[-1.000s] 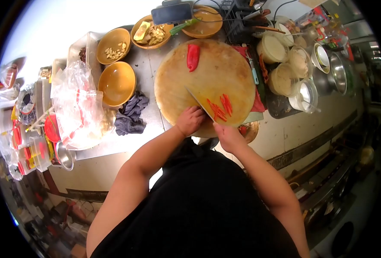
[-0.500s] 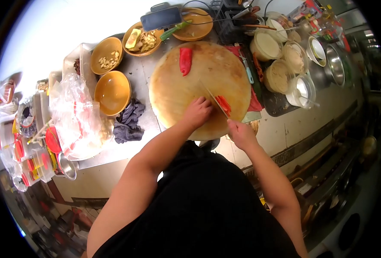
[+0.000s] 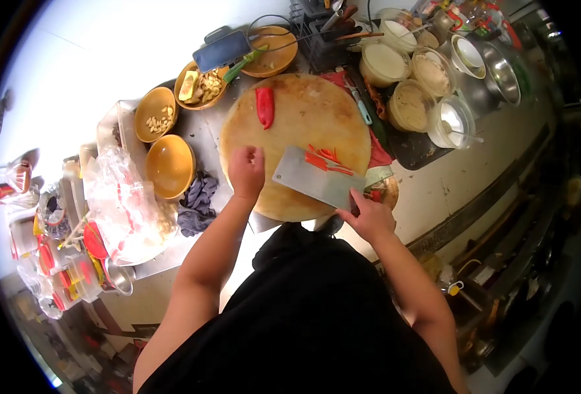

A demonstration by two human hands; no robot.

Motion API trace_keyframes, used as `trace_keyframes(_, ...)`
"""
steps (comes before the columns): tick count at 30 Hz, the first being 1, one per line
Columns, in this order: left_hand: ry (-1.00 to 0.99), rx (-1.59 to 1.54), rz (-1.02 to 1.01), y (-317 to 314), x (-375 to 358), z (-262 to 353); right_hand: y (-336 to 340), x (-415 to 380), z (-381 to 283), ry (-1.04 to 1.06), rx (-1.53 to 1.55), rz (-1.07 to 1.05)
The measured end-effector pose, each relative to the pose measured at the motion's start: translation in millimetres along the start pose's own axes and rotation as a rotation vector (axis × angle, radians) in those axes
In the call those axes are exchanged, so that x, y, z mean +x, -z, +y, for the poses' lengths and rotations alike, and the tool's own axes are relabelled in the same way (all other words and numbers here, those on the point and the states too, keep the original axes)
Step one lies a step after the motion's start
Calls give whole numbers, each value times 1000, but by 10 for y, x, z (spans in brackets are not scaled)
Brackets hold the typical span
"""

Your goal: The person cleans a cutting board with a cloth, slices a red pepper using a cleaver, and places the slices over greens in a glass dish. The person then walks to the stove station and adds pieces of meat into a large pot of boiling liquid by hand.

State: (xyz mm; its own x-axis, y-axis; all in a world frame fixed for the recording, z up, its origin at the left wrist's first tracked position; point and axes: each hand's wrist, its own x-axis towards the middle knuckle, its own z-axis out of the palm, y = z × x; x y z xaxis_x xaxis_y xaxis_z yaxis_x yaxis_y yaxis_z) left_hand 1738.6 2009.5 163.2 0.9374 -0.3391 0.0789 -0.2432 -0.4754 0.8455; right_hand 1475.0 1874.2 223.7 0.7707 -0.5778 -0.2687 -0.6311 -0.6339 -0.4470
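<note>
My right hand (image 3: 369, 218) grips the handle end of a cleaver (image 3: 311, 178), its broad blade lying nearly flat over the lower right of a round wooden chopping board (image 3: 290, 125). Thin red pepper strips (image 3: 326, 161) lie along the blade's far edge, some seeming to rest on the metal. To the left of the blade, apart from it, my left hand (image 3: 247, 172) hovers over the board's left part with its fingers curled in and nothing visible in them. A flattened piece of red pepper (image 3: 265, 108) lies farther up the board, beyond my left hand.
Wooden-coloured bowls stand left and behind: an orange bowl (image 3: 171, 167), one with garlic cloves (image 3: 159, 123), one with ginger (image 3: 205, 87). A dark cloth (image 3: 198, 202) lies left of the board. At right are tubs (image 3: 412, 106) and a blue-handled tool (image 3: 362, 108).
The cleaver has tipped from upright on edge to nearly flat beside the pepper strips. My left hand has left the blade and moved left. The whole view has shifted slightly.
</note>
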Motion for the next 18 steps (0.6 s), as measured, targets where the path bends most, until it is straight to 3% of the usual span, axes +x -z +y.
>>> trace_keyframes(2, -441, 400, -308, 56, 8, 242, -32, -10, 35, 95, -108, 50)
trace_keyframes(4, -550, 575, -644, -74, -25, 482, -104, -7, 112, 151, -126, 90)
trace_keyframes(9, -654, 552, -773, -566, -41, 402, -123, 7, 134, 264, -215, 131)
trace_keyframes(15, -612, 536, -785, -763, -47, 471, -182, 72, 21, 361, -177, 51)
trace_keyframes(18, -474, 441, -760, -732, -67, 559, -112, -11, -20, 357, -205, 8)
